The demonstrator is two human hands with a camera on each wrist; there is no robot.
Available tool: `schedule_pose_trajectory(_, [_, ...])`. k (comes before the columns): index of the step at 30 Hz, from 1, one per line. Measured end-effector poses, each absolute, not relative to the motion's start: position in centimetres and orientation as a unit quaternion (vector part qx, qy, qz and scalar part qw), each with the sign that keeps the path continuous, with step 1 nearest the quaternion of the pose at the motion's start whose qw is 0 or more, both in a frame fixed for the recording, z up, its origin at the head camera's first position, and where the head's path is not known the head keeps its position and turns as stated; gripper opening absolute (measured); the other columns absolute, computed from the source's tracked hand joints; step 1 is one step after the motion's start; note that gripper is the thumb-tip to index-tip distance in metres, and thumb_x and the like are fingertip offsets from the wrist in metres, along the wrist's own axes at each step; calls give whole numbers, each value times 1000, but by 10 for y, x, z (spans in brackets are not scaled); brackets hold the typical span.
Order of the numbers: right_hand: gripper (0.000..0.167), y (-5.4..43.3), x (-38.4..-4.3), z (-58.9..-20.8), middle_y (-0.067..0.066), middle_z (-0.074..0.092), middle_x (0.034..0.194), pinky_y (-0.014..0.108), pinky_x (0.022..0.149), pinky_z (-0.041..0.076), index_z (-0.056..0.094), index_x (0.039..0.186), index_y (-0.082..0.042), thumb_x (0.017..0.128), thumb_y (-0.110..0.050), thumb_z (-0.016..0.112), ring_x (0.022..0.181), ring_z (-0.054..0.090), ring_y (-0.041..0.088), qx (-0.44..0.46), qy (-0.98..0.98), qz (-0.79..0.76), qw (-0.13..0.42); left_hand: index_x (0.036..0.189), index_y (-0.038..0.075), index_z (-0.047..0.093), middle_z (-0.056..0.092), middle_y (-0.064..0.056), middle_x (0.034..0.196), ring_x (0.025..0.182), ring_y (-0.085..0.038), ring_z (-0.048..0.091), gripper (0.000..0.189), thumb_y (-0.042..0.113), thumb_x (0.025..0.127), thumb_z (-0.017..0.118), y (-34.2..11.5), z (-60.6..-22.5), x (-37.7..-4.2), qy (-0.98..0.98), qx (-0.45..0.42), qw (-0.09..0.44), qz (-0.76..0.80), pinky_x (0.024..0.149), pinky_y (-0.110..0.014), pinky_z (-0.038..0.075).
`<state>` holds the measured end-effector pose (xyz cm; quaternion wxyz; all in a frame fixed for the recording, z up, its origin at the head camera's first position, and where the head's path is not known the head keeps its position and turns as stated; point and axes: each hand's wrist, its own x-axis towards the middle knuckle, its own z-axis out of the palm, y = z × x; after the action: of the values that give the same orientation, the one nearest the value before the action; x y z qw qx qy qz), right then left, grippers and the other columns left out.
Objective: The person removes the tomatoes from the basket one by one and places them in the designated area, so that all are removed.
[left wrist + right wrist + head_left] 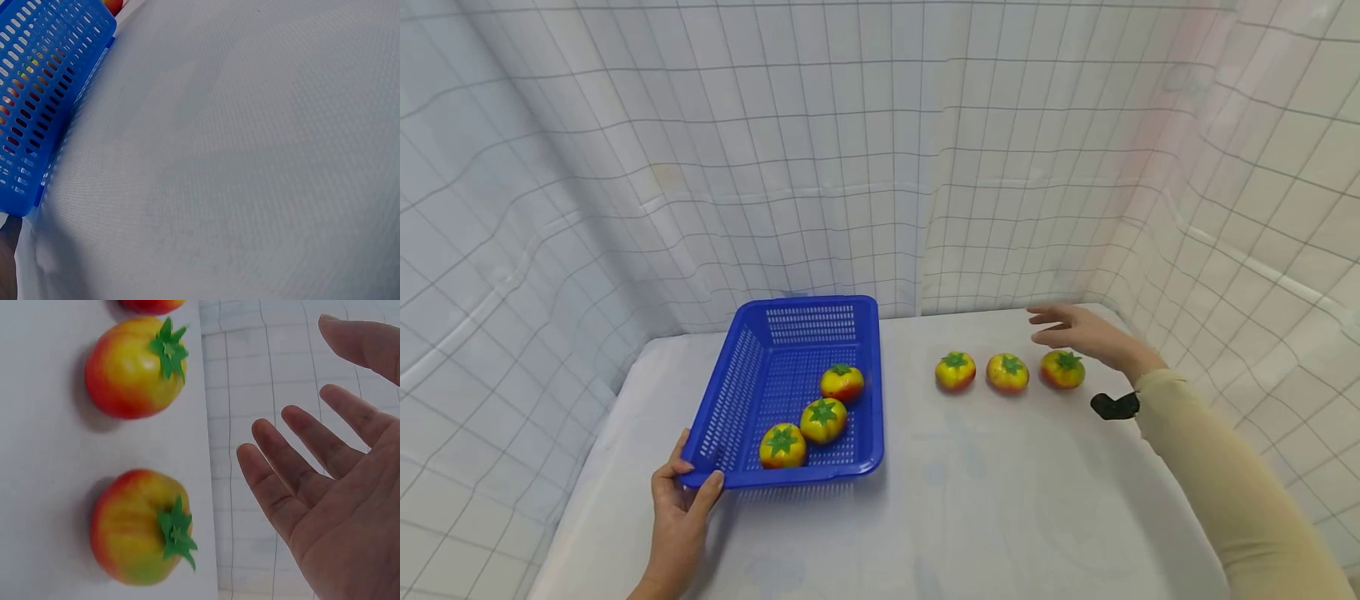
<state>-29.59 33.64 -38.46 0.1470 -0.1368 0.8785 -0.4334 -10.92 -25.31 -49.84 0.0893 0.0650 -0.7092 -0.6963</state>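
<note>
My left hand grips the near left corner of a blue plastic basket, thumb at the front rim and fingers round the left side. Inside the basket lie three yellow-red tomatoes with green leafy tops, one being the middle tomato. Three more sit in a row on the table: a left tomato, a centre tomato and a right tomato. My right hand hovers just behind and above the right tomato, holding nothing. In the right wrist view its fingers are spread and nearly straight.
A white cloth covers the table. White sheeting with a grid pattern hangs behind the table and along both sides. A small black object is at the right wrist, by the cream sleeve.
</note>
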Motion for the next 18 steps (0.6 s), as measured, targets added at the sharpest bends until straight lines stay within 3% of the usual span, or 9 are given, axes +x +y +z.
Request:
schedule_pose_trajectory(5, [67, 305, -299, -381, 8, 49, 152, 58, 112, 37, 41, 154, -20, 97, -41, 70, 136, 48, 32, -162, 875, -431, 150, 125, 26, 19, -3, 9, 171, 148, -42, 16, 41, 19, 108, 55, -253, -498, -109, -710, 64, 89, -696, 91, -7, 45])
schedule_pose_trajectory(12, [60, 261, -300, -371, -3, 53, 147, 55, 113, 38, 46, 151, -33, 97, -42, 71, 130, 55, 24, -193, 865, -430, 172, 124, 25, 20, -2, 7, 171, 147, -41, 16, 39, 17, 108, 54, -254, -497, -108, -705, 52, 95, -701, 92, -8, 45])
schedule_pose_trajectory(18, [61, 227, -305, -367, -2, 54, 146, 52, 110, 42, 45, 151, -35, 96, -40, 72, 123, 60, 19, -237, 853, -427, 187, 125, 24, 20, 0, 5, 171, 144, -38, 20, 38, 14, 108, 53, -254, -498, -107, -693, 47, 100, -712, 94, -11, 47])
